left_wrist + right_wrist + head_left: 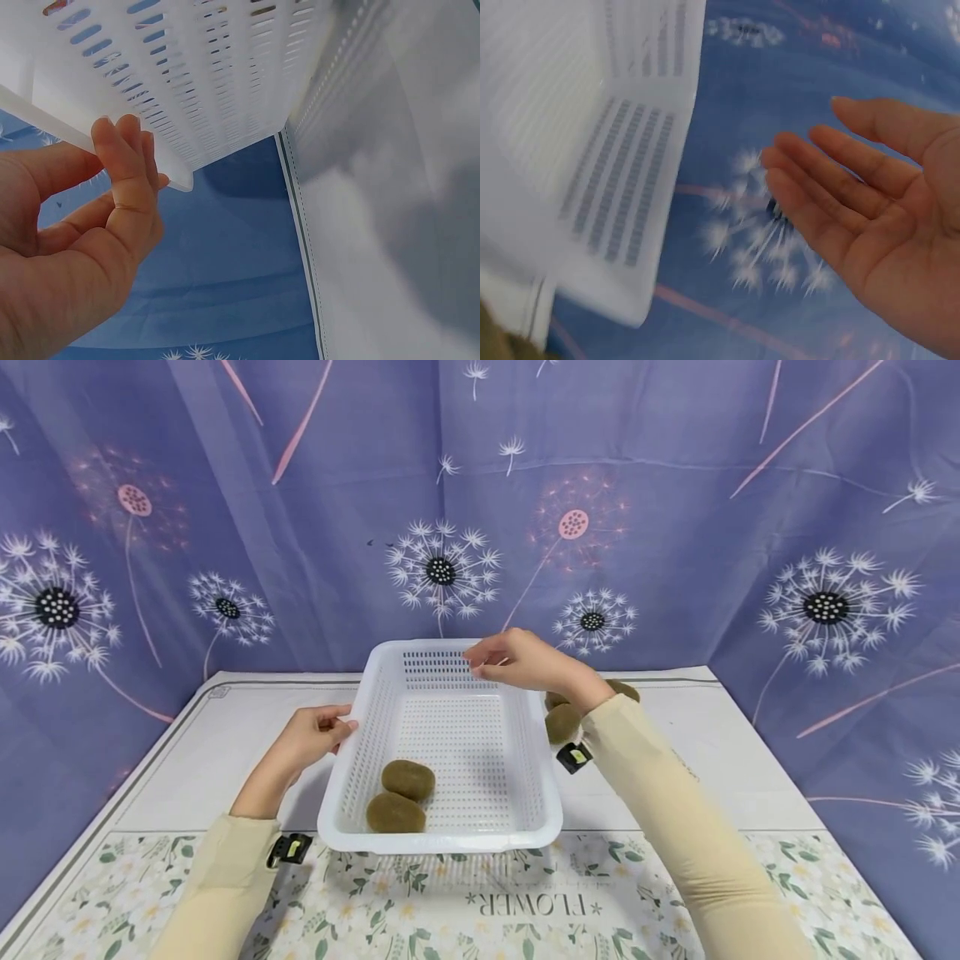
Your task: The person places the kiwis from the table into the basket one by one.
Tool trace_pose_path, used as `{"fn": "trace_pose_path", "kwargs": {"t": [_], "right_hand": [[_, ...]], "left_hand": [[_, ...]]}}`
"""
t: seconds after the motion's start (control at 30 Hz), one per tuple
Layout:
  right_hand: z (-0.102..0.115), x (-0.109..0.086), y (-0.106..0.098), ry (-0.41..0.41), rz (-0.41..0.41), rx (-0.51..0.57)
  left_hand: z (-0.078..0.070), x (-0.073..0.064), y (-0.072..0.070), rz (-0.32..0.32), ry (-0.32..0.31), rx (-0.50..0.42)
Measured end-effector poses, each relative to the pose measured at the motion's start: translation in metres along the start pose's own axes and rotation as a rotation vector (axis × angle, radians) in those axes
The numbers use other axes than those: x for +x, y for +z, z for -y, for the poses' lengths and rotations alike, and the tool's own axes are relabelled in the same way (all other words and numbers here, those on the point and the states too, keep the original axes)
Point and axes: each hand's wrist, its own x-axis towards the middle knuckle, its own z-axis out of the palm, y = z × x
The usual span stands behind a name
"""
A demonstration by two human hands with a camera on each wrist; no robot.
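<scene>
A white plastic basket [450, 842] with slotted walls stands tilted in the middle of the head view. Two brown kiwis [408, 780] lie in its near left corner. My left hand [311, 739] grips the basket's left rim between thumb and fingers; the left wrist view shows that rim [60, 135] from below. Over the far right corner of the basket is my right hand [521, 662], its fingers lightly bent with nothing between them. In the right wrist view the right palm [896, 247] faces the camera, apart from the basket wall [622, 180].
Several more kiwis [562, 724] lie right of the basket, partly hidden by the right wrist. A white cloth with a floral front strip [540, 902] covers the table. Purple dandelion-print curtains [660, 527] hang behind and at both sides.
</scene>
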Motion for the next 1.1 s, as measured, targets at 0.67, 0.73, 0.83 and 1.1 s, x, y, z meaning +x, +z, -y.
{"fn": "trace_pose_path", "kwargs": {"t": [0.67,0.73,0.83,1.1], "right_hand": [[-0.112,-0.083,-0.01,0.271,-0.264,0.062],[-0.121,-0.09,-0.009,0.293,-0.271,0.076],[-0.132,-0.098,-0.007,0.325,-0.282,0.091],[-0.159,-0.11,0.003,0.367,-0.275,0.053]], "left_hand": [[0.0,-0.001,0.002,-0.006,-0.015,-0.025],[-0.001,-0.001,0.003,-0.009,-0.017,-0.025],[-0.001,-0.002,0.003,-0.01,-0.017,-0.023],[0.002,0.0,0.002,-0.009,-0.019,-0.016]]}}
